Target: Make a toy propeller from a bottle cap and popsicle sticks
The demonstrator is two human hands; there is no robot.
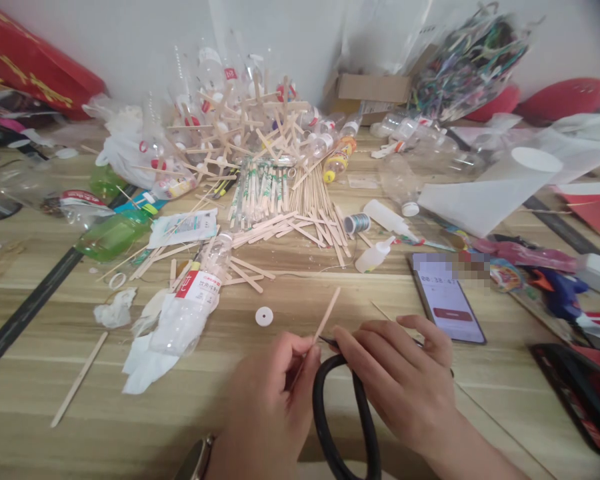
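Between thumb and fingers, my left hand (280, 393) pinches a flat wooden craft stick (327, 312) that points up and away. My right hand (397, 373) is closed around the blade end of a pair of scissors with black looped handles (319, 413). A dark scissor tip meets the stick just above my left thumb. Most of the blades are hidden by my right fingers. A thin bamboo skewer (497, 419) runs under or through my right hand; which one I cannot tell. Just beyond my hands lies a small white disc with a centre hole (264, 316).
A phone showing a timer (450, 300) lies right of my hands. Left are a clear plastic bottle (193, 307) and a loose stick (80, 379). Piled sticks (290, 223), a thread spool (357, 223) and a glue bottle (375, 255) lie farther back. A black-and-red case (575, 400) sits at the right edge.
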